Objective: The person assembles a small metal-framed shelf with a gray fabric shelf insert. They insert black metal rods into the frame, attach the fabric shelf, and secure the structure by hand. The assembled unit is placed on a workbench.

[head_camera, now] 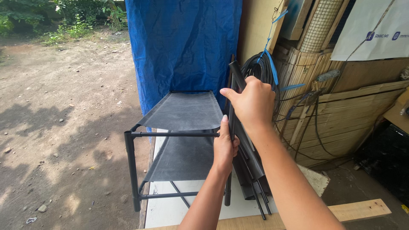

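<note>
My right hand point(254, 102) was clamped around the top of the black pole point(232, 127), and my left hand point(224, 147) gripped it lower, beside the rack point(170, 136). It looked light, stiff and smooth, best held mid-length. The rack's grey fabric shelves point(183, 111) held nothing; spare poles point(255, 187) leaned alongside.

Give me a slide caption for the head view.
Both hands, left and right, grip an upright black pole beside a fabric-shelved rack.
</note>
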